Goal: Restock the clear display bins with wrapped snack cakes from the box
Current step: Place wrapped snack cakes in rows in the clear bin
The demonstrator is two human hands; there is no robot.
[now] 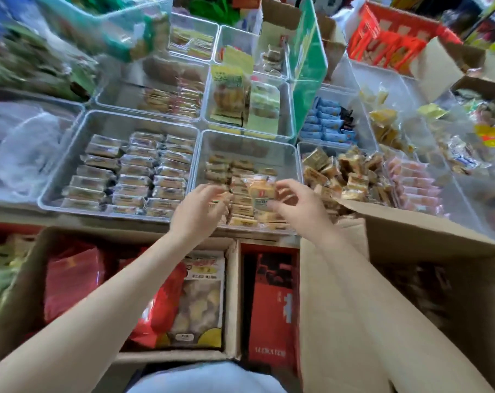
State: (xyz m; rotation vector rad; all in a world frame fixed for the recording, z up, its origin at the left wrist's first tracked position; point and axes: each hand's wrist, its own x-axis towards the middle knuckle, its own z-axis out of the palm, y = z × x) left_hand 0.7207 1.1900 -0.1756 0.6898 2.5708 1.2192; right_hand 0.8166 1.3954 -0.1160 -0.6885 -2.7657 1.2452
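Observation:
A clear display bin (249, 139) in the middle of the front row holds rows of wrapped snack cakes (242, 209). Both hands hover over its near half. My right hand (296, 204) pinches one wrapped snack cake (261, 191) by its right edge and holds it tilted above the rows. My left hand (196, 212) shows its back, with the fingers curled down at the bin's left side; motion blur hides whether they hold a cake. The open cardboard box (382, 279) stands at my lower right, its inside dark.
More clear bins surround the middle one: flat wrapped cakes at the left (133, 177), brown-wrapped pieces at the right (342, 177), blue packets (330, 123) behind. A green divider panel (308, 66) stands upright. A second box with red bags (79, 276) sits below.

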